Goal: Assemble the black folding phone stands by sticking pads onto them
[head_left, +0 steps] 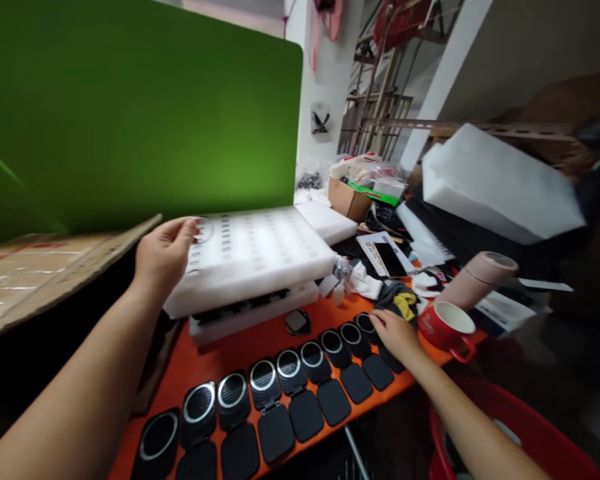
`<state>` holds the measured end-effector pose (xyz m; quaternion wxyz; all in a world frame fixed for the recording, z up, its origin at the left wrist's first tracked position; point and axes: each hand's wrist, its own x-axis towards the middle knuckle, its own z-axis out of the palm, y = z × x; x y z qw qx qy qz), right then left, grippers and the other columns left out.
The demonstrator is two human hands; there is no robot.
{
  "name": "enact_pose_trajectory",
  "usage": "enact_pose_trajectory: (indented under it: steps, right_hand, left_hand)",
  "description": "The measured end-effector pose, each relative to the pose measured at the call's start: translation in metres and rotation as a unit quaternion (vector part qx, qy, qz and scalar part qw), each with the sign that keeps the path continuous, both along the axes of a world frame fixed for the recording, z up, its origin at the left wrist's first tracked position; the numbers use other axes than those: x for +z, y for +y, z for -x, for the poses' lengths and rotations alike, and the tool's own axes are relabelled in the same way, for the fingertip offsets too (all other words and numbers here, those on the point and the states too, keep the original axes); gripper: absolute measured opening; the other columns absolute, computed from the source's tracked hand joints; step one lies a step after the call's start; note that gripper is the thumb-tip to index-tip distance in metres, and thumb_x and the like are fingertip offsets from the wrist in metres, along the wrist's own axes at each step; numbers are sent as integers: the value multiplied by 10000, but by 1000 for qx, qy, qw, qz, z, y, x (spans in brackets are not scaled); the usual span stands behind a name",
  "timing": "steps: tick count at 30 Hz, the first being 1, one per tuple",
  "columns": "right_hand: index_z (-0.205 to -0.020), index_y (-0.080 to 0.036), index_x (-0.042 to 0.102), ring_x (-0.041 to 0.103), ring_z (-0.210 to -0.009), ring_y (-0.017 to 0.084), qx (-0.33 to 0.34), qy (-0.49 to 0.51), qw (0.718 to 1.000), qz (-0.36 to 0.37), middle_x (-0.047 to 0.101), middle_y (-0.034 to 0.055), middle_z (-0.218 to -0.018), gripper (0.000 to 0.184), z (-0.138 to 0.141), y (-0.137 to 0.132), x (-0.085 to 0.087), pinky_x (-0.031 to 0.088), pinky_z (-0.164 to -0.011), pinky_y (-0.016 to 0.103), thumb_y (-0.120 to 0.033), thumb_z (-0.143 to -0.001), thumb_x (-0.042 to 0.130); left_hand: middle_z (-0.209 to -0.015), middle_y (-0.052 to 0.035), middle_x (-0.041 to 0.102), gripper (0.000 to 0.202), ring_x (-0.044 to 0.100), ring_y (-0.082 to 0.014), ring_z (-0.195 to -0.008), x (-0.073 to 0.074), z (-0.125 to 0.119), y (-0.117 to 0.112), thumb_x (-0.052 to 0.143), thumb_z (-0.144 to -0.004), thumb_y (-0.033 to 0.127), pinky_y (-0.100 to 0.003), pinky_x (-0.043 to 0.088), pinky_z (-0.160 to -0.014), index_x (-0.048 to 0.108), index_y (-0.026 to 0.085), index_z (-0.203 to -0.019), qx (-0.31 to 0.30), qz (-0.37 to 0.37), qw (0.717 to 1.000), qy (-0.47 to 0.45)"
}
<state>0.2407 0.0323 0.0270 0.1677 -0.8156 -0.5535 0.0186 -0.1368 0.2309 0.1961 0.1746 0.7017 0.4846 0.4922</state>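
My left hand [164, 257] is closed in a pinch beside the white foam block, on a thin, pale ring [207, 231] that looks see-through and is blurred. Along the orange table edge runs a row of black folding stands, each with a silver ring on its upper panel and a plain lower flap; one is the black folding stand [263, 377] near the middle. At the row's right end, my right hand [397, 337] has its fingers bent together onto the last black folding stand [364, 323], covering part of it.
The white foam block [260, 250] with rows of slots lies on another foam layer. Behind the row sits a small dark plate [298, 323]. A red mug [447, 323] and a pink bottle [480, 277] stand right. Cardboard [70, 267] borders the left, below a green panel [145, 113].
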Motion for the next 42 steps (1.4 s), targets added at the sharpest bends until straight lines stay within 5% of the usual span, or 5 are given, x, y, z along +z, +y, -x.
enact_pose_trajectory:
  steps: [11,23,29,36,42]
  right_hand:
    - [-918,-283,684,638,-969,245,90,114,983,-115,698,64,-1001,293,32,-10,-7,494,-862,370,-403,-855,424]
    - [-949,-222,685,639,-941,230,89,103,983,-123,696,77,-976,316,25,-23,-9,493,-834,353,-388,-883,424]
    - [-949,-204,681,628,-931,239,54,65,987,-135,692,90,-950,319,14,-28,-10,484,-829,365,-336,-886,398]
    - [-1001,-177,673,595,-994,218,4,28,997,-66,659,95,-1051,318,-10,-31,-24,452,-894,345,-213,-863,388]
    - [-1062,-204,673,544,-1051,215,21,-9,999,38,616,80,-1108,314,-5,-23,-28,401,-943,326,-184,-865,428]
  left_hand:
    - [-1009,-37,711,312,641,-215,-903,6,-6,21,416,-864,400,-265,450,-725,683,288,-983,-60,-38,930,360]
    - [-1002,-41,653,324,621,-211,-798,13,-18,29,373,-883,314,-263,389,-596,672,285,-1004,-101,-102,851,505]
    - [-1197,-60,600,365,580,-253,-1042,3,-14,28,391,-903,360,-341,430,-851,625,238,-1154,-122,-103,842,514]
    - [-1237,-84,550,424,523,-251,-1128,-13,-19,-50,410,-906,369,-432,402,-954,502,151,-1258,-64,-129,952,270]
    - [-1126,-31,632,287,617,-175,-1003,-104,-11,-150,466,-880,369,-267,516,-832,592,294,-1127,-235,-112,944,201]
